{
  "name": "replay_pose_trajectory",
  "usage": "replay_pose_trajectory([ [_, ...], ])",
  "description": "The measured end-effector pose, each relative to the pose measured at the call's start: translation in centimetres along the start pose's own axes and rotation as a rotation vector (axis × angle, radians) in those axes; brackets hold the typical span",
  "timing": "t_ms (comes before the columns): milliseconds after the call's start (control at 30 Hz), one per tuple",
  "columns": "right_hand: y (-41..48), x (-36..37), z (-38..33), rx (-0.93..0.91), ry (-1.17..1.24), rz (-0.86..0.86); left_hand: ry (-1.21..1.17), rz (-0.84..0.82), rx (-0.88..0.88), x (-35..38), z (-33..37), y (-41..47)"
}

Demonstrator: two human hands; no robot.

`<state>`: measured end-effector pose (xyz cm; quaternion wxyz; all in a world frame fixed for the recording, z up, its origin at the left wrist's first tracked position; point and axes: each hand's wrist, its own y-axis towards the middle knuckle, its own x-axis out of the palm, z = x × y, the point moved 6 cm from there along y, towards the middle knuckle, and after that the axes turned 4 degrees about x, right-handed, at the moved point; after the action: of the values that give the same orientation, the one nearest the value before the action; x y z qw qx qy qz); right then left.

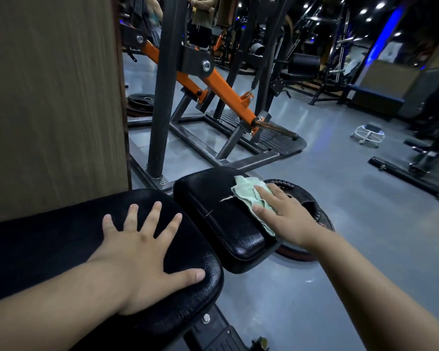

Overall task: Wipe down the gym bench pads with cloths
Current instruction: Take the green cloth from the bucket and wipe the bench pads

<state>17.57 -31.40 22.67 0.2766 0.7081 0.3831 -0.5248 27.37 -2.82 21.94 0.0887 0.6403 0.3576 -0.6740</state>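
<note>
1. Pale green cloth point(251, 198), crumpled, lies on the far right edge of the smaller black seat pad point(221, 224). Its near part is covered by the right hand point(287, 216), and its lower end drapes over the pad's rim.
2. Right hand: palm down on the cloth, fingers straight and slightly apart, pressing it to the pad. Only two fingertips show plainly.
3. Seat pad: glossy, cracked vinyl, with a short pale tear point(228, 198) just left of the cloth.
4. Left hand point(142, 249): fingers spread wide, flat on the rounded end of the longer back pad point(48, 249), holding nothing.
5. The back pad runs out of the left edge of the view. Beneath it, a dark bracket with a bolt point(206, 318) is cut off by the bottom edge.
6. Black weight plate point(312, 206) on the grey floor point(314, 287), largely hidden behind the seat pad and the right hand. Whether one plate or a stack lies there is unclear.
7. Wood-grain panel point(48, 97) fills the left side. Beside it stands a grey-framed machine with an orange lever arm point(213, 84), its upper part cut off.
8. More plates point(140, 102) lie by the panel's edge, partly hidden.
9. Small stool with a white ring base point(369, 133) stands well apart on the floor.
10. The background equipment is dim and blurred. People at the top edge show as torsos only.
</note>
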Motion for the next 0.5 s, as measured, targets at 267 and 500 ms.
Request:
replay_pose_trajectory([
  [267, -5.2, 1.8, 0.1, 0.045, 0.237, 0.295, -0.011, 0.009, -0.004, 0.0, 0.0, -0.1],
  [500, -8.4, 4.2, -1.7, 0.111, 0.373, 0.538, -0.009, 0.004, -0.009, -0.1, -0.1, -0.1],
])
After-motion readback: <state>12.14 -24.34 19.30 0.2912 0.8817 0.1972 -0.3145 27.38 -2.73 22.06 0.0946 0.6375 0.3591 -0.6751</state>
